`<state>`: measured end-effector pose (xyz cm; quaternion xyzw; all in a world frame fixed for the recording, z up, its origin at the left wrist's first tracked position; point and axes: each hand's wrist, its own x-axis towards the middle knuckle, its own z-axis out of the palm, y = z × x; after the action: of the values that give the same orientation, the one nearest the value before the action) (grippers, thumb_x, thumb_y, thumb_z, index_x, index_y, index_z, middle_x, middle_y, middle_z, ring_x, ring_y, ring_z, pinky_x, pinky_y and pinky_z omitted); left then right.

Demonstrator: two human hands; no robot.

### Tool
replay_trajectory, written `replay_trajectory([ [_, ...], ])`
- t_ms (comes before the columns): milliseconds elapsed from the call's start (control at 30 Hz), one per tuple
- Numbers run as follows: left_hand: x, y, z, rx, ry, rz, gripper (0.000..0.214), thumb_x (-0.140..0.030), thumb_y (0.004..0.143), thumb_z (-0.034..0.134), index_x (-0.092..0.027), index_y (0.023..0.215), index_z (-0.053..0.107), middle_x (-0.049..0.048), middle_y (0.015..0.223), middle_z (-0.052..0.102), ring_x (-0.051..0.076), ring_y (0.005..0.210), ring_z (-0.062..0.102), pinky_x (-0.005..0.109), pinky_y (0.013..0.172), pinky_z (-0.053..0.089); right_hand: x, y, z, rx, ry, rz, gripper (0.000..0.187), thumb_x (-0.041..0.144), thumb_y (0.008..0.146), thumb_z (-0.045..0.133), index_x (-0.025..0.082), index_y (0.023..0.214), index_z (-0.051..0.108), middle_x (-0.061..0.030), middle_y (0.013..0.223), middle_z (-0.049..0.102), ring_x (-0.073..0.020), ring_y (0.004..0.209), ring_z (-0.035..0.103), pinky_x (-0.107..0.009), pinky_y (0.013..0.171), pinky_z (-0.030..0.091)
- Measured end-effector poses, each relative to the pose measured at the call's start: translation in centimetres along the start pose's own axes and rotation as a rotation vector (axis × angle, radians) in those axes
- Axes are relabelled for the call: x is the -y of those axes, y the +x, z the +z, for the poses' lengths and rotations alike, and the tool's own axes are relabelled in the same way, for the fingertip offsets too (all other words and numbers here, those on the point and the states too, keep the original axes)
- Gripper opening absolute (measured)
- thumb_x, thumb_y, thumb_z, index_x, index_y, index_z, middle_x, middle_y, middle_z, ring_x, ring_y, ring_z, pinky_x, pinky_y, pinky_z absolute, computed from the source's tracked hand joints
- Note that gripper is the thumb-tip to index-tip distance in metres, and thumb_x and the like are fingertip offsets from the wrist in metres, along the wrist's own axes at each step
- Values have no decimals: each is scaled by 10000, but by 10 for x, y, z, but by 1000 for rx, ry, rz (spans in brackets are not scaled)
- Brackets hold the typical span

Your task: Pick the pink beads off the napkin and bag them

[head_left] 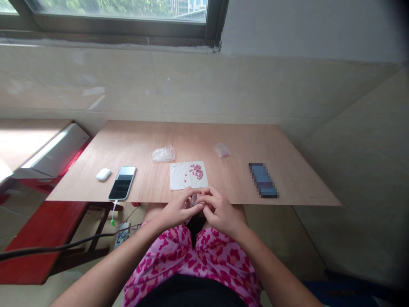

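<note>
The left hand (180, 209) and right hand (220, 212) meet at the near edge of the plywood table (223, 140), fingertips (200, 206) clamped together on a small clear plastic bag (194, 199). Pink beads (196, 171) lie on a white paper sheet (177, 178) at 12 o'clock from the hands; a smartphone (122, 183) lies at 10 o'clock.

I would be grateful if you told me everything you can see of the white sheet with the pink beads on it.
The white sheet is a roughly rectangular piece of thin paper or tissue, softly creased, lying flat and slightly skewed on the pale wooden table. A tight cluster of small round pink beads sits on its right half, with a few strays to the left. It lies near the table's front edge, just beyond the left hand and right hand; whether either touches it, I cannot tell.
</note>
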<state>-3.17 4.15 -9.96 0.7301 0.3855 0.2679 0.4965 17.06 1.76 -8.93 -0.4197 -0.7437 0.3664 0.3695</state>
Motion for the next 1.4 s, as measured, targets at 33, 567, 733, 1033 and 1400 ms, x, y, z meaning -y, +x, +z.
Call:
replay_trajectory([
  [33,-1,0,0,9,-17,6,387,-414,995,627,-245,1343,630,74,1195,681,231,1055,650,374,950,520,2,1,-1,8,11,-19,287,22,853,524,184,957,737,-84,1074,635,-198,972,639,-312,856,540],
  [567,2,-4,-2,49,36,-2,461,-458,946,687,-231,1333,582,96,1267,686,268,1157,638,421,1025,499,4,-5,-6,313,109,222,534,118,900,521,237,1407,639,-3,743,713,-149,568,638,-220,524,429],
  [733,5,-2,-10,84,96,-25,319,-476,975,629,-184,1102,648,65,1028,710,222,944,646,346,857,519,-1,-5,-4,292,57,214,586,126,895,540,249,1466,595,-9,784,738,-147,581,618,-229,555,435],
  [1033,8,-1,-11,83,224,43,266,-431,932,709,-197,1040,645,41,971,699,204,899,640,307,796,487,8,-4,-3,330,35,167,552,98,866,536,233,1388,654,-25,881,756,-148,628,617,-226,565,432],
  [1400,11,-1,-14,108,214,6,278,-426,893,741,-197,1013,640,42,918,703,210,850,665,299,727,519,10,-6,-3,333,-43,151,601,123,877,556,250,1464,567,6,742,711,-150,553,586,-238,536,415],
])
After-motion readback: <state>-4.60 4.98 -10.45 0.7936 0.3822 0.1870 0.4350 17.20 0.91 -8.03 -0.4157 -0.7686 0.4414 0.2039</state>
